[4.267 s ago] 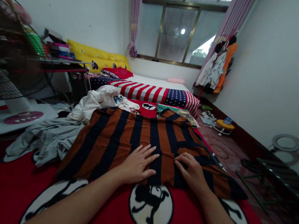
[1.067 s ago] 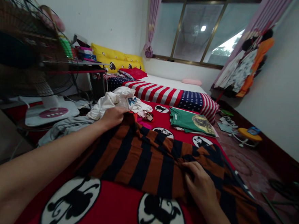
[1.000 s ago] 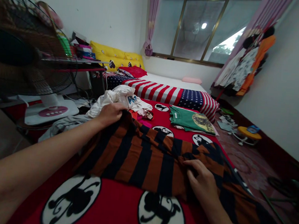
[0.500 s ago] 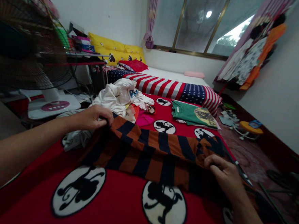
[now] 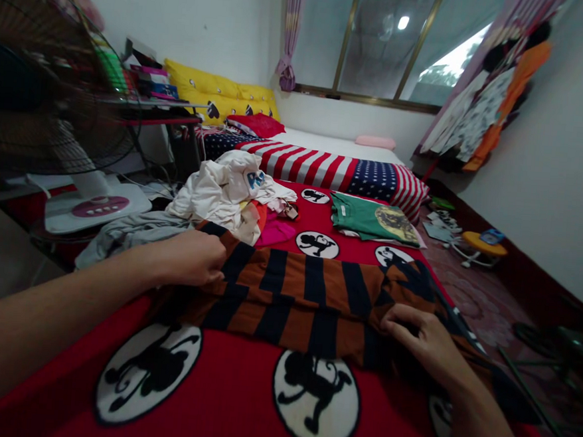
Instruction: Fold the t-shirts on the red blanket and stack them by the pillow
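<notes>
Striped brown-and-navy garment (image 5: 290, 305) lay doubled across a red blanket (image 5: 240, 388) printed with monkey roundels, its far edge just short of a heap of white clothes (image 5: 218, 197). The left hand (image 5: 189, 258) was curled, pinching the garment's near-left edge. The right hand (image 5: 425, 341) rested over the cloth with fingers curved; whether it gripped could not be told. Risks: uneven tension between the hands could skew the doubled layers, and a slipped pinch could let them fall open. The dark end (image 5: 511, 397) hanging past the bed's right side could drag the cloth toward the floor.
</notes>
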`<state>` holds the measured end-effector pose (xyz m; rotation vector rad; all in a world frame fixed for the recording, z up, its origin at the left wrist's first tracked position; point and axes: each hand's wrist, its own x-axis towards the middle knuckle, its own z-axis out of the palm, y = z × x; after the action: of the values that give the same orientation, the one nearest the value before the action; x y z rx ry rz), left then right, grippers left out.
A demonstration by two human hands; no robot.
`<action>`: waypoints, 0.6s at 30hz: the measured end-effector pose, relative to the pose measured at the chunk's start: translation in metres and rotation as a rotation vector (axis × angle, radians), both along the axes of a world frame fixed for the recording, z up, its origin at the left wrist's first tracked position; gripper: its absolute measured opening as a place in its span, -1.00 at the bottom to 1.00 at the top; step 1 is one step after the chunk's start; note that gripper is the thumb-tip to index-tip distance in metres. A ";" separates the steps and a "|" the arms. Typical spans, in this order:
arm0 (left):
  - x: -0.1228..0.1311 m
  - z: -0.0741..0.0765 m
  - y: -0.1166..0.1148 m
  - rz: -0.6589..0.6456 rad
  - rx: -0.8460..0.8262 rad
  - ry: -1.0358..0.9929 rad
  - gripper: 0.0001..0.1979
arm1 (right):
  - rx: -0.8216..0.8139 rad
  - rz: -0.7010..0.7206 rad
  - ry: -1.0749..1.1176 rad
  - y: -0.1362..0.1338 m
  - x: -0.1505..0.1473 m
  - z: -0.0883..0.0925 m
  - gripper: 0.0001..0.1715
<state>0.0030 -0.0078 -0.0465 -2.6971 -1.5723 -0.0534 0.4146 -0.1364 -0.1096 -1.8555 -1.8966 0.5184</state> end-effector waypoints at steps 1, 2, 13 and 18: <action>0.010 -0.002 0.001 -0.060 0.013 0.028 -0.82 | 0.017 -0.005 -0.006 0.000 -0.001 0.000 -0.73; 0.021 -0.005 0.001 -0.142 0.009 0.058 -0.83 | 0.033 -0.008 -0.012 0.000 -0.002 0.000 -0.73; 0.158 -0.070 -0.003 -0.603 -0.074 -0.422 -0.63 | 0.186 -0.005 0.087 -0.001 -0.015 -0.001 -0.74; 0.207 -0.085 0.011 -0.551 -0.058 -0.380 -0.55 | 0.511 -0.494 0.242 0.005 0.013 -0.012 -0.65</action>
<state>0.2103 0.0029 -0.1314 -3.2187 -0.8280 -0.5610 0.4274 -0.1318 -0.1213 -1.7254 -1.2033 0.0729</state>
